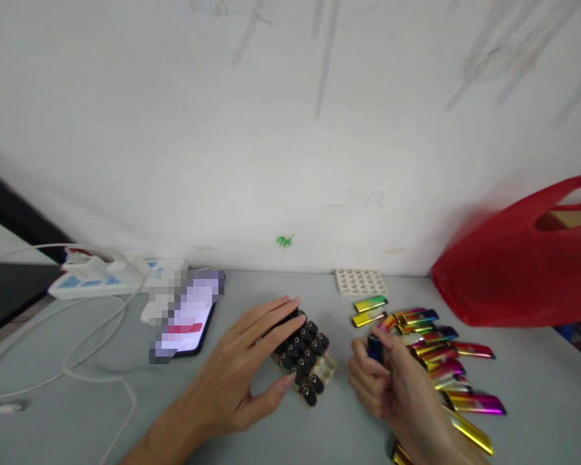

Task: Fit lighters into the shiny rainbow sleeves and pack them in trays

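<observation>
My left hand (pixel 242 361) lies over the far left side of a small pale tray (pixel 325 369), its fingers stretched out and its thumb apart at the near side. Several black oval pieces (pixel 306 357), each with a small round ring on top, stand in rows in the tray. A few of its cells at the right show no piece. My right hand (pixel 387 374), just right of the tray, is closed around a dark blue lighter (pixel 376 349); most of it is hidden by the fingers. Beside and under that forearm lie several shiny lighters (pixel 472 403) in gold, red, purple and green.
A white tray with holes (pixel 361 282) sits by the wall. A red bag (pixel 508 271) stands at the right. On the left are a phone (pixel 188 316), a power strip (pixel 91 278) and a loose white cable (pixel 68 361) on the grey table (pixel 252 445).
</observation>
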Action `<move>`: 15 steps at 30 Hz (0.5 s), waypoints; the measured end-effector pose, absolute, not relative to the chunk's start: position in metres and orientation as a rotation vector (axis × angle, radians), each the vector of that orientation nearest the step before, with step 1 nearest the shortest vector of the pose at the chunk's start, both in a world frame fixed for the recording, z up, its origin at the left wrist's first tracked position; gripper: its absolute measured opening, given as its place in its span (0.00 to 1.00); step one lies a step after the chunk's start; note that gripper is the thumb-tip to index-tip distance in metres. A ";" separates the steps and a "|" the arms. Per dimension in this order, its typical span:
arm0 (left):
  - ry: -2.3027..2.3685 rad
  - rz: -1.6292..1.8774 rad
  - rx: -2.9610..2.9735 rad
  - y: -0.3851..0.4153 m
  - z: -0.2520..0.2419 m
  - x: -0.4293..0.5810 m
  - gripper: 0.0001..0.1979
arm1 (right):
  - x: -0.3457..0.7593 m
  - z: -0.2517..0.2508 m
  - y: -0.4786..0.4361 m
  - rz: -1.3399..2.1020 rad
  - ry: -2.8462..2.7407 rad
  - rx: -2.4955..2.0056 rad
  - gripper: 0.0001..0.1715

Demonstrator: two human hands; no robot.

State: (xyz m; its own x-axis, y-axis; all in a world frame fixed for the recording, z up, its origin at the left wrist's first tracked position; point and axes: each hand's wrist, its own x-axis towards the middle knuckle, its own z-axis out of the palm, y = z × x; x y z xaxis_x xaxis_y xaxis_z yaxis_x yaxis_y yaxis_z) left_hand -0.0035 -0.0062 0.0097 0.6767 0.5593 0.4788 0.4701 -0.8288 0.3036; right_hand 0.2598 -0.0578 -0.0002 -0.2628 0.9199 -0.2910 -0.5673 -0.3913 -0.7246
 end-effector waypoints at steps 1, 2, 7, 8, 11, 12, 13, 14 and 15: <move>0.837 0.854 2.728 -0.006 0.009 -0.004 0.33 | 0.259 -0.001 -0.058 1.823 -0.603 -0.882 0.33; 0.835 0.852 2.725 -0.005 0.009 -0.004 0.33 | 0.259 -0.002 -0.059 1.816 -0.601 -0.897 0.32; 0.841 0.851 2.727 -0.006 0.009 -0.004 0.33 | 0.258 -0.002 -0.055 1.784 -0.576 -0.881 0.35; 0.840 0.847 2.727 -0.006 0.009 -0.004 0.33 | 0.258 -0.001 -0.054 1.798 -0.576 -0.874 0.36; 0.842 0.829 2.731 -0.006 0.009 -0.004 0.33 | 0.259 0.001 -0.052 1.837 -0.574 -0.855 0.36; 0.843 0.821 2.734 -0.006 0.009 -0.005 0.33 | 0.259 0.001 -0.052 1.843 -0.568 -0.848 0.36; 0.845 0.813 2.734 -0.006 0.008 -0.005 0.34 | 0.259 0.002 -0.053 1.848 -0.562 -0.837 0.36; 0.843 0.806 2.735 -0.006 0.008 -0.005 0.34 | 0.259 0.002 -0.053 1.851 -0.556 -0.827 0.36; 0.842 0.799 2.734 -0.006 0.008 -0.005 0.34 | 0.259 0.003 -0.054 1.858 -0.551 -0.817 0.36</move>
State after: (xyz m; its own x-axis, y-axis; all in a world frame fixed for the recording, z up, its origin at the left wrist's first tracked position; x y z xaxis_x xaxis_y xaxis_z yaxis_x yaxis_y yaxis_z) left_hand -0.0050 -0.0056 0.0079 0.6967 0.5638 0.4435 0.4720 -0.8259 0.3084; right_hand 0.2591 -0.0536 0.0027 -0.2799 0.9147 -0.2914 -0.6080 -0.4038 -0.6836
